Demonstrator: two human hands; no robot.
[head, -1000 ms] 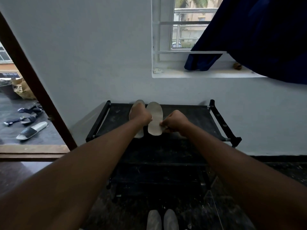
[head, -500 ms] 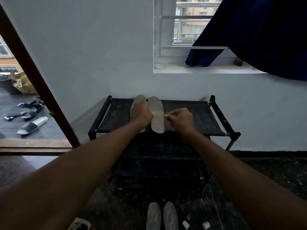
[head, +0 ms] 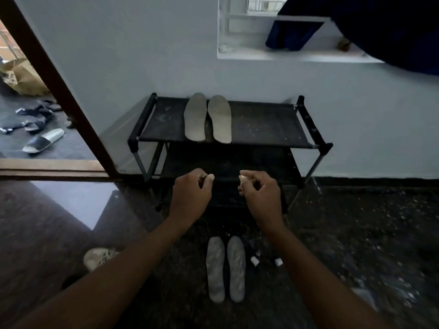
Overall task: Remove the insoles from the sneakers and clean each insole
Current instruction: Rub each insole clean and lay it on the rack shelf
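Two pale insoles lie side by side on the top shelf of a black shoe rack [head: 266, 129]: the left insole [head: 195, 116] and the right insole [head: 221, 118]. Two more grey insoles [head: 215, 268] [head: 236, 268] lie parallel on the dark floor between my forearms. My left hand [head: 191, 193] and my right hand [head: 260, 195] hover in front of the rack's lower shelf, fingers loosely curled, holding nothing and touching nothing. Part of a light sneaker [head: 99, 257] shows at the lower left, partly hidden by my left arm.
Two small white bits [head: 254, 261] [head: 278, 261] lie on the floor right of the lower insoles. An open doorway with a brown frame [head: 59, 91] is at the left, with slippers [head: 44, 140] outside. A window sill [head: 297, 55] and blue curtain [head: 392, 32] are above.
Both hands have let go of the insoles on the rack top and pulled back toward me. The view has tipped down, showing more of the floor.
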